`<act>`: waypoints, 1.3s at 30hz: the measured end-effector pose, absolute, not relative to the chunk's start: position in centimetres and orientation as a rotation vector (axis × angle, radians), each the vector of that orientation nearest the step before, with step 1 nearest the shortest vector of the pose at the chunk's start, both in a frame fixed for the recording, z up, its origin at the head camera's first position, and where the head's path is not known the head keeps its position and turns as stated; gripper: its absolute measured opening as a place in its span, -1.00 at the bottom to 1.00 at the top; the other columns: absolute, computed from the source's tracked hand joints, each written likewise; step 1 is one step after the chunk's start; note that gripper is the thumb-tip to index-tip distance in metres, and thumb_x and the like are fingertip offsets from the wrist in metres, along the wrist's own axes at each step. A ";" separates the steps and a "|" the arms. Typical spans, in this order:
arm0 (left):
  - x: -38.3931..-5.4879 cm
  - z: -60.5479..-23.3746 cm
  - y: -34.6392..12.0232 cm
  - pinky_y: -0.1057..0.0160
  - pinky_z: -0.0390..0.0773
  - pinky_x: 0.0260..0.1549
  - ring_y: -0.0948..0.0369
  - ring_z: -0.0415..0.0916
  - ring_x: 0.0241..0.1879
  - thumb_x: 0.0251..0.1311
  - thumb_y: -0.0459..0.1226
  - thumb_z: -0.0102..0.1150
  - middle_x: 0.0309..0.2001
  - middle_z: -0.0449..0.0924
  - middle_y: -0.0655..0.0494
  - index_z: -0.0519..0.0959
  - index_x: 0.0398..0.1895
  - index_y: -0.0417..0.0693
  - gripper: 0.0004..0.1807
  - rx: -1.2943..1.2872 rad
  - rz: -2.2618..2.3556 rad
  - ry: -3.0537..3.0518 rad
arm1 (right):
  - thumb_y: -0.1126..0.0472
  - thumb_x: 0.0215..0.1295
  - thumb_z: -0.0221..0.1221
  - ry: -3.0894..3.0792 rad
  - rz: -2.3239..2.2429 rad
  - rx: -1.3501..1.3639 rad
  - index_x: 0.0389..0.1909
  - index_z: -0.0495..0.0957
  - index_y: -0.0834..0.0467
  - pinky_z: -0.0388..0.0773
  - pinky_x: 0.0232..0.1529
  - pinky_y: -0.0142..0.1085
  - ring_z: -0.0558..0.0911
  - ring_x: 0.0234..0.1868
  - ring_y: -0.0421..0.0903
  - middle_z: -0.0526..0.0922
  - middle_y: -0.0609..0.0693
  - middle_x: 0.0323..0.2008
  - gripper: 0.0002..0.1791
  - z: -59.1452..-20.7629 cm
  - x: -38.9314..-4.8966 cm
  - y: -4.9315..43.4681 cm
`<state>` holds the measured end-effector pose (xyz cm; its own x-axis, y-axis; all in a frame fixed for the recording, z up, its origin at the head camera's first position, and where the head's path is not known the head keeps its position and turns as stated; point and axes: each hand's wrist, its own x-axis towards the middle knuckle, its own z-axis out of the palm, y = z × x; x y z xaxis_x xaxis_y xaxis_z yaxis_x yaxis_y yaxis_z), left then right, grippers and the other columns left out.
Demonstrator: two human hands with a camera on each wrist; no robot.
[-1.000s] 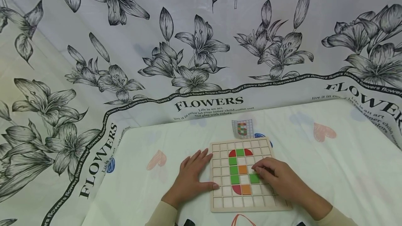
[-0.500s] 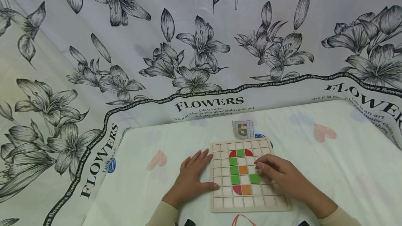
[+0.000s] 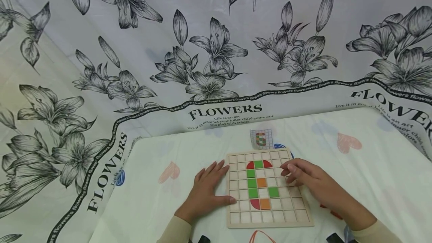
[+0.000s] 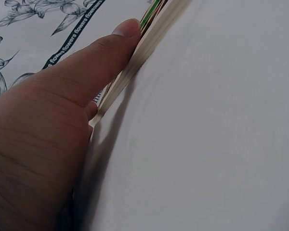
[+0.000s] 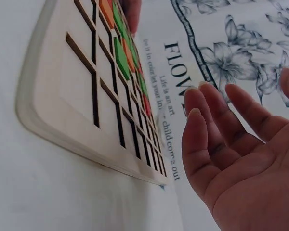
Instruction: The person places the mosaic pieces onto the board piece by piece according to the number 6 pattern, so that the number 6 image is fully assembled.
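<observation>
A wooden grid board (image 3: 266, 217) lies on the white cloth in the head view. In its cells are several green tiles (image 3: 252, 183), two orange tiles (image 3: 261, 182) and red quarter-round tiles (image 3: 267, 164). My left hand (image 3: 205, 190) rests at the board's left side; its thumb (image 4: 108, 50) touches the edge in the left wrist view. My right hand (image 3: 310, 179) hovers over the board's right edge, fingers loosely bent. The right wrist view shows its fingers (image 5: 195, 139) apart from the board, with nothing held.
A small card (image 3: 268, 138) with a coloured grid pattern stands behind the board. Red pieces (image 3: 336, 215) lie partly hidden under my right forearm. An orange cord (image 3: 258, 232) is at the front edge. A flower-printed curtain (image 3: 216, 55) rises behind the table.
My right hand has moved right, away from the green tile toward the board's right edge. Red pieces by the right forearm have come into view. The left hand has stayed in place.
</observation>
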<state>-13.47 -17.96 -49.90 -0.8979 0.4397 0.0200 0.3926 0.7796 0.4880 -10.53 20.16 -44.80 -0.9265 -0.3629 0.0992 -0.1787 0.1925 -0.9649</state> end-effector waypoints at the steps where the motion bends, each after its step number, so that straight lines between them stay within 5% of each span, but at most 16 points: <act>1: -13.5 -49.9 -17.9 -0.24 -0.19 0.56 0.18 -0.14 0.71 0.08 0.56 0.31 0.72 0.05 0.37 0.28 0.73 0.33 0.18 0.677 0.754 2.874 | 0.15 0.80 -0.04 2.318 -1.829 -0.538 0.25 0.57 0.35 0.73 -0.04 -0.18 0.76 -0.04 0.12 0.70 0.20 0.05 -0.62 -44.7 -10.5 20.3; 39: -13.6 -49.6 -17.6 -0.19 -0.23 0.58 0.24 -0.18 0.70 0.03 0.60 0.28 0.72 0.02 0.45 0.26 0.74 0.38 0.20 0.627 0.738 2.863 | 0.08 0.74 0.11 2.628 -1.468 -0.254 0.24 0.65 0.13 0.59 0.00 -0.43 0.66 0.05 -0.29 0.73 -0.09 0.09 -0.69 -47.7 -8.3 28.2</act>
<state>-13.56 -17.61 -49.58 -0.9071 0.4207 -0.0117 0.3626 0.7954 0.4856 -8.31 28.21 -47.73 -0.9787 -0.2041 -0.0236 -0.0869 0.5156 -0.8524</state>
